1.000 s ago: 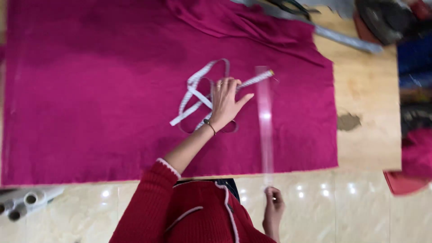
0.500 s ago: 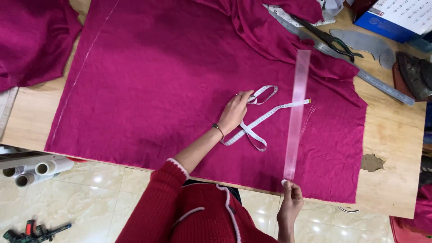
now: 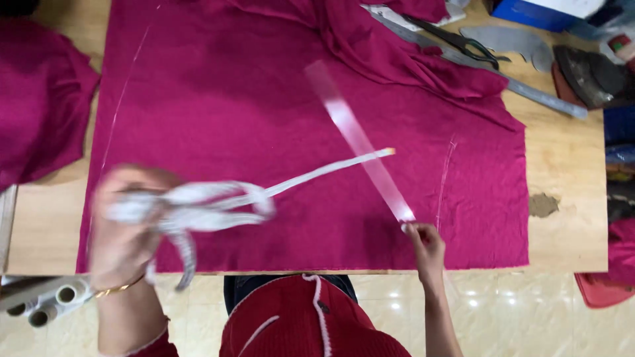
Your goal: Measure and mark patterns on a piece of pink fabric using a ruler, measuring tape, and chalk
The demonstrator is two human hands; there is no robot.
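My left hand (image 3: 126,221) is raised close to the camera, blurred, and grips a bundled white measuring tape (image 3: 218,205) whose free end trails right across the magenta fabric (image 3: 264,112). My right hand (image 3: 423,241) holds the near end of a long clear plastic ruler (image 3: 360,142), which slants up and to the left over the cloth. The fabric lies spread flat on a wooden table (image 3: 562,178), with faint chalk lines near its left and right sides.
Black scissors (image 3: 456,41), a long metal ruler (image 3: 529,92), a grey curved template (image 3: 512,39) and a dark iron (image 3: 589,73) lie at the table's far right. More magenta cloth (image 3: 40,106) hangs at the left. White tubes (image 3: 49,301) sit below the table's left edge.
My left hand lifted the measuring tape off the cloth and moved it left toward the camera. My right hand swung the clear ruler's far end leftwards, from upright to slanted.
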